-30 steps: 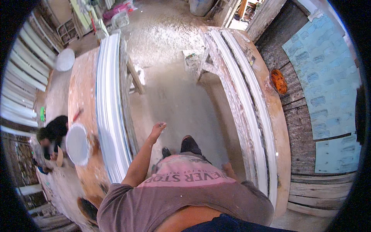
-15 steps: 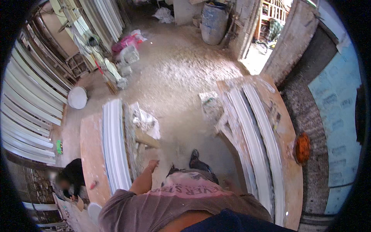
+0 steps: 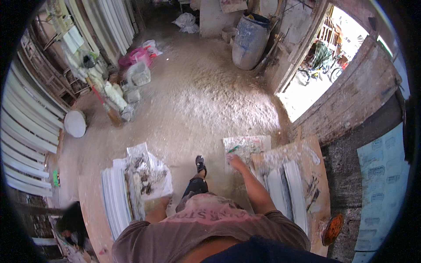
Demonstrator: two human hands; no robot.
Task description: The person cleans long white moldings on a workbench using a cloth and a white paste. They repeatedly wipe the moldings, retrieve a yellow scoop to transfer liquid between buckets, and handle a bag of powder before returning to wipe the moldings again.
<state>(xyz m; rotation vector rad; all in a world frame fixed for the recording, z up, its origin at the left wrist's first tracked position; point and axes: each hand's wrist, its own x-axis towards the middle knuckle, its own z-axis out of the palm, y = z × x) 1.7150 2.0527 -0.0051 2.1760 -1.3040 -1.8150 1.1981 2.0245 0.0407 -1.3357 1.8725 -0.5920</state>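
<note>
Since a moment ago the person has stepped forward and the view has swung toward the open doorway (image 3: 307, 94). The right hand (image 3: 237, 163) now hangs loosely open and empty, just beside the plaster-smeared board (image 3: 246, 147) at the bench end; the left hand is hidden behind the torso, near the white mouldings (image 3: 116, 197), so its grip cannot be told

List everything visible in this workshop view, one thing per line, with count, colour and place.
Blue plastic barrel: one, blue, far wall by the doorway.
White round bucket: one, white, floor at left.
Pink plastic bag: one, pink, far left floor.
Long white moulding strips: a stack, white, left bench.
Crumpled white sack: one, stained white, on the left bench end.
White mouldings on the wooden board: several, white, right.
Orange round dish: one, orange, lower right.
Other person: one, dark top, lower left.
Left hand: near the sack.
Right hand: at the board's end.
</note>
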